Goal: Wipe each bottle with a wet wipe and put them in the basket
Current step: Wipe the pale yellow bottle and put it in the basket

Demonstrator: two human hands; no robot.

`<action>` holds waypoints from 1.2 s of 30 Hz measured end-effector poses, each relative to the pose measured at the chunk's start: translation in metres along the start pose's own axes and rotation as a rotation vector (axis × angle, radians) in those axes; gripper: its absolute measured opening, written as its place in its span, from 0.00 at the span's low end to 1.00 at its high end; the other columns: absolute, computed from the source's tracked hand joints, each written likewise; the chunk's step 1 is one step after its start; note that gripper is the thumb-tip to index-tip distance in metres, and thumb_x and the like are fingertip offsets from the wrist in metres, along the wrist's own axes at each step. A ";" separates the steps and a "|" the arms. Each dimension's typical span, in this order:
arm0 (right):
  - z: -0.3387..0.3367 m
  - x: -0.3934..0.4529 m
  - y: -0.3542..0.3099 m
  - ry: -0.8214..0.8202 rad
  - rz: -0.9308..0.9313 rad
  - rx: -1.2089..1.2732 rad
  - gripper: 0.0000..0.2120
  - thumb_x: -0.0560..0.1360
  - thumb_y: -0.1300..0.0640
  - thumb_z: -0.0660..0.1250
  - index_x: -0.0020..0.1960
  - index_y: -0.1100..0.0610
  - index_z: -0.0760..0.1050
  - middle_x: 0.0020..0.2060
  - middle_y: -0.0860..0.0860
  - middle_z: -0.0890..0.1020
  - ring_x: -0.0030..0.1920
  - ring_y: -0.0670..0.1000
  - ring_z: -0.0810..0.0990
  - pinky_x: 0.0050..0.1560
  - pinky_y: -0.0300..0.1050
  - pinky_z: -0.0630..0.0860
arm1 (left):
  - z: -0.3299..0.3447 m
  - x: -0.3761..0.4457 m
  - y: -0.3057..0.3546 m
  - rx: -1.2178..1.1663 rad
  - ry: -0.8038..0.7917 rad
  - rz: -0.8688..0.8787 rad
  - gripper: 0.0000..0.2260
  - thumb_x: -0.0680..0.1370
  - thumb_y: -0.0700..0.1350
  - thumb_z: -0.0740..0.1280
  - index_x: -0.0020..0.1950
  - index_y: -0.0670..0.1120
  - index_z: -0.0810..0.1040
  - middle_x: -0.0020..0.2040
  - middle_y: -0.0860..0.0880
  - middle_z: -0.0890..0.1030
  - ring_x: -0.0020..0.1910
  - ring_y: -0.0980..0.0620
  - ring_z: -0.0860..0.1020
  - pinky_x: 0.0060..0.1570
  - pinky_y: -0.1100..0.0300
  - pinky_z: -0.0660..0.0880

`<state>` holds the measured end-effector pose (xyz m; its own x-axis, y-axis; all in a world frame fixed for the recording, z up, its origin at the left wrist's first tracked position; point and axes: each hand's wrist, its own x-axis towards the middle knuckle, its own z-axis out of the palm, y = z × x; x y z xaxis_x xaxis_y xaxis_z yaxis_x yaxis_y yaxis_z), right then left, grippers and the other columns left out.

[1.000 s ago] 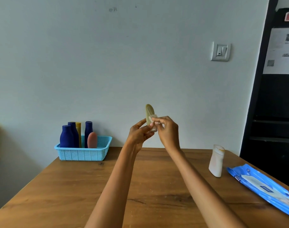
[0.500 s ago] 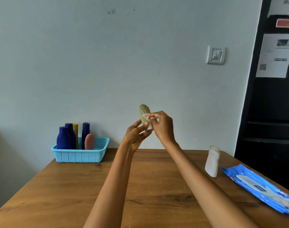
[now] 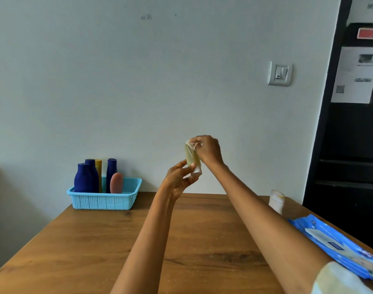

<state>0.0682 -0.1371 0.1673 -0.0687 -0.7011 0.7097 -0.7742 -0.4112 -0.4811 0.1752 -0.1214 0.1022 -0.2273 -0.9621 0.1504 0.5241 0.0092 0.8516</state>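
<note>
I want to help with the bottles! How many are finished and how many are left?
Five bottles already stand in the light blue plastic basket. The left hand holds a small yellowish bottle while the right hand rubs its top with a white wet wipe. One white bottle waits on the wooden table.

You are showing two bare forearms, uncovered from the elbows down to the wrists, with no watch, bracelet or ring showing on either the left hand (image 3: pixel 177 179) or the right hand (image 3: pixel 209 150). At the lower right edge your right arm is wearing a short pale sleeve (image 3: pixel 338 281), whitish with a faint yellow tint. The left arm's sleeve is lying out of view.
</note>
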 end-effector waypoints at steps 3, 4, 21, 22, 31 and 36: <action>0.001 -0.017 0.001 -0.115 -0.115 -0.077 0.12 0.77 0.64 0.61 0.56 0.58 0.81 0.55 0.55 0.82 0.56 0.54 0.79 0.53 0.43 0.74 | -0.010 0.001 0.000 0.010 0.035 -0.001 0.16 0.77 0.33 0.65 0.64 0.38 0.74 0.47 0.42 0.81 0.41 0.46 0.80 0.38 0.59 0.80; 0.000 -0.023 0.001 -0.154 -0.153 -0.110 0.12 0.76 0.64 0.62 0.55 0.57 0.81 0.54 0.55 0.82 0.54 0.55 0.79 0.51 0.44 0.74 | -0.012 0.002 0.000 0.014 0.043 0.000 0.16 0.77 0.33 0.65 0.64 0.38 0.74 0.46 0.42 0.81 0.41 0.46 0.80 0.38 0.59 0.80; 0.010 -0.017 0.008 -0.169 -0.224 -0.219 0.17 0.78 0.64 0.59 0.63 0.54 0.76 0.58 0.54 0.79 0.57 0.56 0.76 0.52 0.45 0.73 | -0.006 0.001 -0.004 0.056 0.079 -0.032 0.15 0.76 0.34 0.66 0.63 0.38 0.74 0.45 0.42 0.81 0.42 0.46 0.80 0.44 0.56 0.79; 0.010 -0.022 0.009 -0.170 -0.265 -0.251 0.17 0.77 0.65 0.60 0.62 0.54 0.77 0.57 0.55 0.79 0.56 0.56 0.77 0.51 0.45 0.74 | -0.007 0.001 -0.004 0.046 0.089 -0.029 0.15 0.76 0.33 0.66 0.63 0.38 0.74 0.44 0.42 0.81 0.42 0.46 0.80 0.41 0.57 0.80; -0.014 -0.037 0.019 -0.148 -0.441 -0.093 0.13 0.74 0.67 0.62 0.47 0.56 0.83 0.48 0.52 0.82 0.50 0.51 0.80 0.49 0.43 0.77 | -0.005 0.001 0.004 0.060 0.082 0.004 0.13 0.76 0.33 0.66 0.60 0.36 0.75 0.44 0.42 0.81 0.40 0.48 0.81 0.40 0.58 0.81; -0.013 -0.030 0.023 -0.049 -0.184 0.138 0.14 0.73 0.69 0.60 0.41 0.57 0.82 0.45 0.51 0.82 0.46 0.49 0.81 0.50 0.44 0.78 | -0.007 -0.002 0.002 0.092 0.130 -0.063 0.15 0.75 0.35 0.68 0.61 0.38 0.75 0.45 0.42 0.79 0.40 0.46 0.79 0.41 0.56 0.78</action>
<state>0.0444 -0.1183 0.1415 0.0989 -0.6326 0.7681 -0.6776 -0.6081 -0.4136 0.1821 -0.1214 0.0998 -0.1461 -0.9887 0.0340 0.4337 -0.0331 0.9005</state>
